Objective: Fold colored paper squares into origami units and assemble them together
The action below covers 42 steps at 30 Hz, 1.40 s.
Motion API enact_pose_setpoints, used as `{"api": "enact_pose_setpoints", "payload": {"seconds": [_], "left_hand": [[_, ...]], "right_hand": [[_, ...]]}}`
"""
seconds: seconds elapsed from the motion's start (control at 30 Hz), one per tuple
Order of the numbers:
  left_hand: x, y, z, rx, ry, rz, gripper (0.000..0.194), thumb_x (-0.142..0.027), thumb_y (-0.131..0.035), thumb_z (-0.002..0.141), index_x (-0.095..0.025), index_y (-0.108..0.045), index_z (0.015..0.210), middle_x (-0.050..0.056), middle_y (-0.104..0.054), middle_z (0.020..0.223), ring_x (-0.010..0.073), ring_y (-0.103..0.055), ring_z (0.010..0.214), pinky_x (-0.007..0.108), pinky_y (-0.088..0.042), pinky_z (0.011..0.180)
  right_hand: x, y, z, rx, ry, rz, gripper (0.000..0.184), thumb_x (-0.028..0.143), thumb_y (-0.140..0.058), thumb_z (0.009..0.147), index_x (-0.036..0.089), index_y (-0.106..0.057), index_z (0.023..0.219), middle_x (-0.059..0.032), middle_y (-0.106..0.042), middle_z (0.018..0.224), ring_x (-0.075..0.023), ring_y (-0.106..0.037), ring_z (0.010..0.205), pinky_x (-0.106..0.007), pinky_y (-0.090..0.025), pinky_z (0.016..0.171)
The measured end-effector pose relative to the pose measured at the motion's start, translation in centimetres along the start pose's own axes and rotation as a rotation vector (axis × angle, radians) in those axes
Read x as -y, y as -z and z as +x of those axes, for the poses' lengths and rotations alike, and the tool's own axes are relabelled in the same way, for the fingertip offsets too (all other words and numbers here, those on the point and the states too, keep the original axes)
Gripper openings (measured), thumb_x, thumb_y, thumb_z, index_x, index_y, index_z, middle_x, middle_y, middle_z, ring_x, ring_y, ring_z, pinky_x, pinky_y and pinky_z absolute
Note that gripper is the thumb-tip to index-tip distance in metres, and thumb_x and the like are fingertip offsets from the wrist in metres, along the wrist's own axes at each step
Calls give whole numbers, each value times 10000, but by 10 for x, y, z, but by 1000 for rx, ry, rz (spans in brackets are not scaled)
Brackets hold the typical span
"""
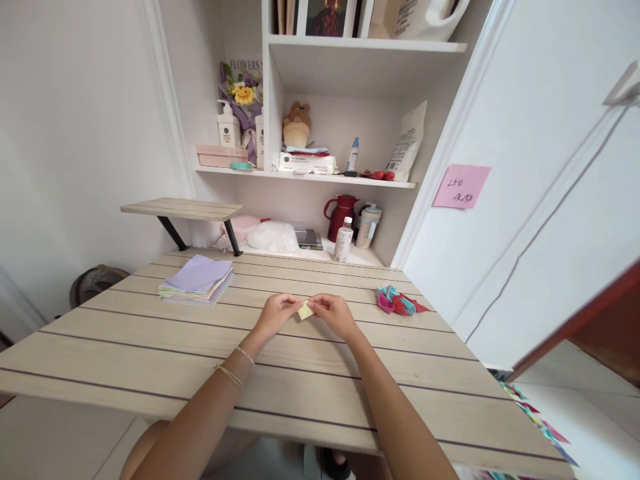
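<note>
A small folded piece of pale yellow paper (305, 311) is pinched between my two hands, low over the middle of the wooden table (200, 353). My left hand (278, 313) grips its left side with thumb and fingers. On the right side, my right hand (333, 313) holds it the same way. Fingertips cover the paper's upper and side edges, so its full shape is hidden. To the left lies a stack of square paper (200, 277) with a lilac sheet on top. Several folded paper pieces (397, 301) in red, blue and pink sit together at the right.
A raised wooden shelf (183, 209) on black legs stands at the back left. Behind the table are a clear bottle (343, 240), a dark red jug (342, 217) and a beige tumbler (369, 227). Colourful folded papers (537, 417) lie beyond the table's right edge.
</note>
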State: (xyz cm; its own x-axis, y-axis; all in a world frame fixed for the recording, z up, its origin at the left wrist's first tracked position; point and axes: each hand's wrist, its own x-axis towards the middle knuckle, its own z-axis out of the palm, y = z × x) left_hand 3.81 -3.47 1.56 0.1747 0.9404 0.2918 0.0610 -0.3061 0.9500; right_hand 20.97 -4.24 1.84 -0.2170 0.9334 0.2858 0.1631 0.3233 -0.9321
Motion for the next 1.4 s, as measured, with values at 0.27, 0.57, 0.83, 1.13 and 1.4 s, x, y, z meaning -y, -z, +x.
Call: {"api": "enact_pose_setpoints", "payload": {"seconds": [0.27, 0.57, 0.83, 1.13, 1.4], "left_hand": [[1, -2, 0, -9, -38, 79, 158, -314, -674, 601, -160, -664, 632, 53, -662, 640, 173, -593, 636, 245, -452, 631], [4, -2, 0, -65, 101, -122, 219, -316, -688, 591, -132, -637, 698, 65, -674, 707, 167, -608, 657, 241, -453, 624], [1, -3, 1, -46, 9, -6, 154, -294, -664, 622, -149, -645, 668, 43, -659, 651, 156, -595, 632, 235, -444, 629], [4, -2, 1, -29, -122, 195, 134, -295, -613, 671, -165, -635, 692, 47, -654, 701, 166, -591, 683, 260, -452, 681], [1, -2, 1, -25, -110, 151, 151, -300, -638, 645, -151, -638, 664, 51, -649, 679, 162, -587, 682, 252, -452, 681]], "right_hand": [[7, 1, -4, -50, 74, -260, 122, 259, -570, 649, 180, -657, 684, -20, -663, 641, -143, -580, 564, -237, -448, 545], [11, -1, -5, -52, 9, -183, 125, 240, -554, 619, 162, -645, 653, -15, -654, 629, -142, -584, 570, -225, -448, 537], [9, -1, -4, -50, 53, -243, 136, 232, -561, 639, 181, -662, 713, -18, -669, 660, -153, -596, 583, -244, -456, 559], [8, -3, -6, -85, 146, -486, 69, 242, -597, 646, 225, -655, 612, -14, -674, 689, -161, -598, 599, -259, -440, 600], [3, -4, -4, -60, 114, -421, 106, 293, -602, 667, 224, -667, 714, -7, -683, 712, -156, -609, 617, -258, -463, 603]]}}
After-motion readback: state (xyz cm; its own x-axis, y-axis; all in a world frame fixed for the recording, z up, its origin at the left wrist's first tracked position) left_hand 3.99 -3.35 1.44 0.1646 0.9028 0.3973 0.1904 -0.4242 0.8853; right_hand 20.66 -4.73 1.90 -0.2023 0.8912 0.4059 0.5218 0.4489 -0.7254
